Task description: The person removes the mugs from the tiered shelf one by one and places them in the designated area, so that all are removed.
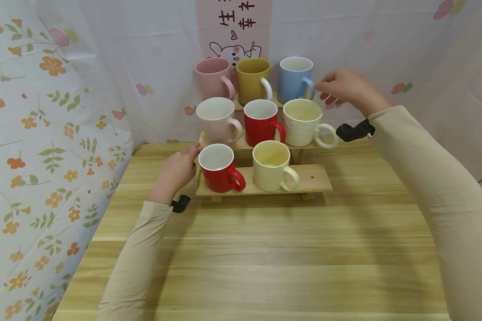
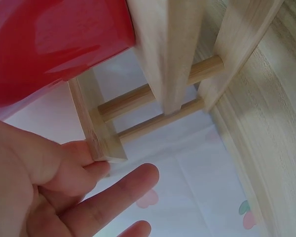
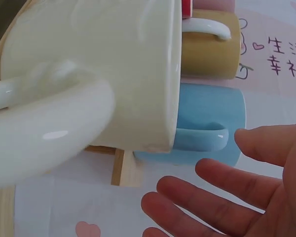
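A three-tier wooden rack (image 1: 321, 178) carries several mugs. My left hand (image 1: 176, 171) is at the left end of its middle board; in the left wrist view, thumb and index finger pinch the board's corner (image 2: 108, 148) while the other fingers extend. Close by is the red mug (image 1: 214, 178) on the bottom tier. At the top right, my right hand (image 1: 351, 89) hovers beside the handle of a light blue mug (image 1: 291, 84). Its fingers (image 3: 207, 200) are spread and loosely bent, holding nothing. The embossed cream mug (image 3: 133, 74) stands large in front of the blue one.
Pink (image 1: 209, 78) and mustard (image 1: 249, 87) mugs share the top tier. A pale pink mug (image 1: 213, 122) and another red mug (image 1: 258, 129) stand on the middle one, a plain cream mug (image 1: 267, 171) on the bottom. Behind the wooden table (image 1: 265, 258) hangs a patterned cloth (image 1: 152, 53).
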### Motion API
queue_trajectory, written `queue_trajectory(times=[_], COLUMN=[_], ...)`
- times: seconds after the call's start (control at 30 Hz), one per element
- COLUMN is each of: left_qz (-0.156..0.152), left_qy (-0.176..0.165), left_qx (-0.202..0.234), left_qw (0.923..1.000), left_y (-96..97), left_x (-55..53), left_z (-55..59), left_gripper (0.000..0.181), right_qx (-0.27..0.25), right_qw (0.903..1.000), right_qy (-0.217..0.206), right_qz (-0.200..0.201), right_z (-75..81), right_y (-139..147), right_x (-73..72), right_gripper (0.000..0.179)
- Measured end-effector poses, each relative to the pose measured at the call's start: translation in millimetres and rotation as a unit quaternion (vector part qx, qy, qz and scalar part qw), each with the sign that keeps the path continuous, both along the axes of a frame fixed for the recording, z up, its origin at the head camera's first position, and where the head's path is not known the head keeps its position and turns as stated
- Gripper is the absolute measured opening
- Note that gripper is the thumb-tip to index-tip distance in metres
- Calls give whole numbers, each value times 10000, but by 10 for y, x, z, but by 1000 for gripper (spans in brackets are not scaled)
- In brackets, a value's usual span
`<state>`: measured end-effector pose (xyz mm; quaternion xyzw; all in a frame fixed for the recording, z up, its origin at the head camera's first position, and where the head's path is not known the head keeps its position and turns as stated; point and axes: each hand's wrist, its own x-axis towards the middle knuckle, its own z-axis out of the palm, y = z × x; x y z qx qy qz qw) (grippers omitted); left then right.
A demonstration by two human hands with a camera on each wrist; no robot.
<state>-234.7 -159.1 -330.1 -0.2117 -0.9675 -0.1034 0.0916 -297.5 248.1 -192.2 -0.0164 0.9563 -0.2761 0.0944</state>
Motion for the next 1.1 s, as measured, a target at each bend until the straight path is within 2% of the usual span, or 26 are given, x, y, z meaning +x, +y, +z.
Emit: queue_trajectory(times=[0.2, 0.5, 0.77, 1.1], left_qz=[37, 11, 36, 28], left_qy=[-58, -26, -89, -99], left_qx=[4, -6, 5, 46], left_qw=[10000, 10000, 10000, 9999], left_y=[-12, -7, -13, -13], left_x=[12, 9, 6, 5], left_z=[-1, 0, -2, 1], left_gripper=[51, 49, 50, 49], right_qx=[-45, -173, -73, 3], right_qw=[9998, 9995, 9994, 9990], right_qy=[-63, -63, -169, -212], right_qz=[-184, -239, -295, -400], right_z=[19, -16, -29, -40], right_y=[-80, -106, -143, -207], right_x=[-84, -155, -214, -287], right_gripper=[59, 57, 59, 51])
